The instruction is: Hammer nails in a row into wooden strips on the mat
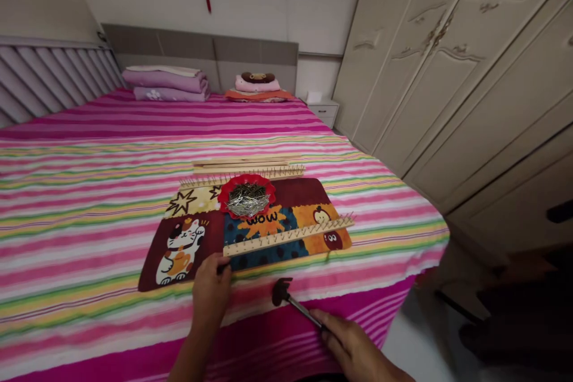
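Observation:
My right hand [353, 343] is wrapped round the handle of a claw hammer [307, 311], whose dark head lies to the left, low over the near side of the bed. With its fingers closed at the left end of a wooden strip [268, 241], my left hand [212, 286] grips that strip. Nails stand up along the strip in a row, several leaning at its right end. Beyond it, a red scalloped bowl [272, 190] holds a heap of loose nails [248, 199]. Bowl and strip rest on a patterned mat [210, 227] with a cat picture.
Behind the bowl lies another nail-studded wooden strip [286, 172], with plain strips [246, 162] just past it. A striped sheet [89, 215] covers the bed. Folded bedding [168, 85] sits by the headboard [188, 45]. Wardrobes [430, 59] line the right, beyond the bed's edge.

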The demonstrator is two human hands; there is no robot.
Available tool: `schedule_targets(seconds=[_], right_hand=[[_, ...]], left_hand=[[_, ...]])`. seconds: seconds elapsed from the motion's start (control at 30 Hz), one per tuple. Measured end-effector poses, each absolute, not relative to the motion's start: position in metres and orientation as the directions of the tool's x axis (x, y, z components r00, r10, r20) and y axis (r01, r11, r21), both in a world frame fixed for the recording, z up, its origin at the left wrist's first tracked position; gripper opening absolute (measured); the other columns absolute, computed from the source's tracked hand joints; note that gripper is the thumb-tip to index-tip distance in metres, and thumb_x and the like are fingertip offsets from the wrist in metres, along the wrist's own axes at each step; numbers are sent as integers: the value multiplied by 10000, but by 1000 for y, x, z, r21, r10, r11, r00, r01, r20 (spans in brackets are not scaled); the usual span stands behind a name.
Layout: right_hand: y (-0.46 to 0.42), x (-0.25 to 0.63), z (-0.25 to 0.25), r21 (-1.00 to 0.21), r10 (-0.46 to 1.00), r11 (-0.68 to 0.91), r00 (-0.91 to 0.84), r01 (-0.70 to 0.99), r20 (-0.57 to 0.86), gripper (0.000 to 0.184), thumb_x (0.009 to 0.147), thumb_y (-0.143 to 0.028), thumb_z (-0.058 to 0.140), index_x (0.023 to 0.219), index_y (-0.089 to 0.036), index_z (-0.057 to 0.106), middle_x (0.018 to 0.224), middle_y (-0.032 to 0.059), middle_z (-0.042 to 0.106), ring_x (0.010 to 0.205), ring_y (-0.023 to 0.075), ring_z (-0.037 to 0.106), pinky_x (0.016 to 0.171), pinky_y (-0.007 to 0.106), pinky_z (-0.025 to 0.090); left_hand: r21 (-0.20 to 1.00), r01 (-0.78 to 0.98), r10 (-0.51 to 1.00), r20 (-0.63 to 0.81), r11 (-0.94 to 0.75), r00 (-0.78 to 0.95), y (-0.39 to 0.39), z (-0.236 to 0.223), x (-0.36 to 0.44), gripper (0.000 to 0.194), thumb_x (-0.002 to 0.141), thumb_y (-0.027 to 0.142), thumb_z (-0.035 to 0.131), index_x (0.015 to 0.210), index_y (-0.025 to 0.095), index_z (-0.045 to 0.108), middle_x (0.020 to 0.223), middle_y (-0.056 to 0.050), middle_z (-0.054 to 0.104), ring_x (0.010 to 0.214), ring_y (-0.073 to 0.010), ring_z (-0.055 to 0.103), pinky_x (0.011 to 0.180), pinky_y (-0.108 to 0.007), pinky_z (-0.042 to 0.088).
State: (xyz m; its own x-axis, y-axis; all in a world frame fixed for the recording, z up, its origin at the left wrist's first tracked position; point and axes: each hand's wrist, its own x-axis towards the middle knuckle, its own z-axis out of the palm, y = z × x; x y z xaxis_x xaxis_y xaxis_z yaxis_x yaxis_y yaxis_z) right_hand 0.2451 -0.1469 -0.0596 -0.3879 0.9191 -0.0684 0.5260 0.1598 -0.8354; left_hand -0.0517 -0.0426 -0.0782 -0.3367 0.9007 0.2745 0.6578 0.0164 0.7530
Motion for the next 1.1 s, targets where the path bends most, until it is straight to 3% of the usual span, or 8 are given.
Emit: schedule_targets(seconds=[0.23,0.4,0.5,0.6,0.7,0.77,0.97,1.1], right_hand=[[-143,270,-73,-833,926,57,-342,550,-162,404,918,-296,416,1293,-217,542,1125,92,688,1014,233,643,892,347,497],[-143,274,-86,-840,926,18,-327,543,-191,433,927,-362,412,1315,-205,526,1188,99,659,1084,238,607,947,348,459],[-142,274,-89,-858,927,17,-331,513,-179,423,930,-344,400,1311,-213,527,1107,89,693,976,226,648,875,323,497],[-140,274,-90,-873,925,32,-346,486,-159,407,924,-304,398,1300,-233,534,1079,71,701,954,221,654,861,311,500],[-139,274,-88,-873,925,38,-347,487,-153,410,911,-289,403,1287,-213,549,1054,79,703,983,234,646,874,319,494],[-139,274,-88,-873,928,29,-339,486,-158,412,906,-295,409,1284,-216,553,1019,76,709,955,237,653,860,321,500],[-138,274,-91,-880,927,10,-334,475,-169,409,906,-296,403,1278,-219,554,981,74,711,933,237,649,866,335,494],[-137,274,-94,-884,924,-3,-338,467,-181,422,911,-285,394,1303,-204,529,1076,92,698,942,237,652,852,332,501]], left_hand=[[757,646,881,234,99,-410,-37,-63,-62,193,688,334,484,768,227,623,870,-61,684,811,-227,619,758,-359,476],[673,733,875,295,95,-384,7,-22,-66,252,743,357,477,863,216,649,894,-53,694,801,-212,621,750,-335,472],[516,856,933,285,44,-220,42,-5,-58,259,765,293,468,905,207,668,934,-58,701,880,-213,615,801,-320,453],[296,955,978,187,34,-93,69,2,-47,303,780,229,448,971,195,680,996,-83,696,951,-235,599,843,-343,430],[94,995,994,100,35,-45,83,2,-36,320,773,213,449,982,205,692,1055,-110,674,1008,-292,570,840,-421,408],[20,999,997,74,37,-38,88,1,-32,315,772,217,447,959,218,700,1060,-118,666,1023,-314,556,828,-451,392],[46,999,1000,22,8,-9,88,7,-34,267,784,234,438,844,212,697,954,-104,690,960,-284,586,792,-410,385],[169,984,994,78,62,-76,83,14,-44,246,783,289,462,844,214,688,955,-85,691,917,-254,600,766,-361,395]])
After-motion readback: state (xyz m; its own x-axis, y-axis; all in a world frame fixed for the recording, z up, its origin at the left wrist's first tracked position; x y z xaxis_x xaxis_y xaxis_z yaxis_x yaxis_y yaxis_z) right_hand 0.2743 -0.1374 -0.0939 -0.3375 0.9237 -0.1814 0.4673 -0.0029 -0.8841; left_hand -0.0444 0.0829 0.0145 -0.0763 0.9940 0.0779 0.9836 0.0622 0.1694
